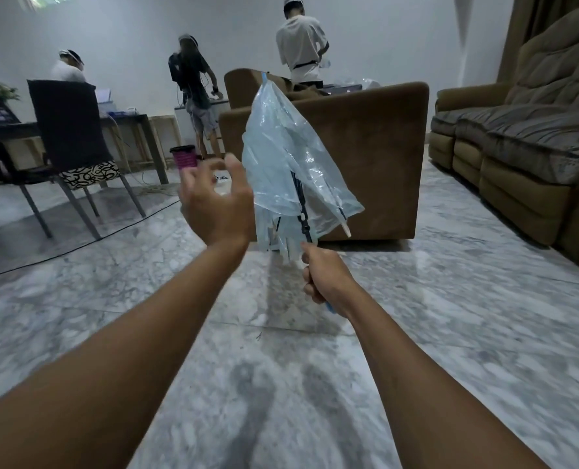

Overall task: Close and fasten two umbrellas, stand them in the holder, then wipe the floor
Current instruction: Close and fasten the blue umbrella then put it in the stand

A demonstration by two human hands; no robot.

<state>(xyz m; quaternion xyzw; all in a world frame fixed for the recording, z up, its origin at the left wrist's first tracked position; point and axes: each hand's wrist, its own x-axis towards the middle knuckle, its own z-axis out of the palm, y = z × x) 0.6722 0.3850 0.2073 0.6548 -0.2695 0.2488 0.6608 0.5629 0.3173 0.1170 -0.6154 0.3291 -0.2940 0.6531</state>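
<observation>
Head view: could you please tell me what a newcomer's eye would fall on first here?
A half-closed, clear blue umbrella stands at centre, tip up, gripped below its canopy by the right hand. The left hand hovers open beside the canopy. Behind it stands a brown armchair.

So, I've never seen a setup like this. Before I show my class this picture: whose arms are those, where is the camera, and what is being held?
There is no machine here. The camera sits on a person's head and looks forward and down, so the two arms are that person's own. The right hand grips the handle of a clear pale-blue umbrella, held tip up; its canopy is folded down but hangs loose. The left hand is raised beside the canopy, fingers loosely curled, holding nothing. Below is a marble floor; a brown armchair stands behind the umbrella and a sofa at the right. Three other people are at the back.
</observation>
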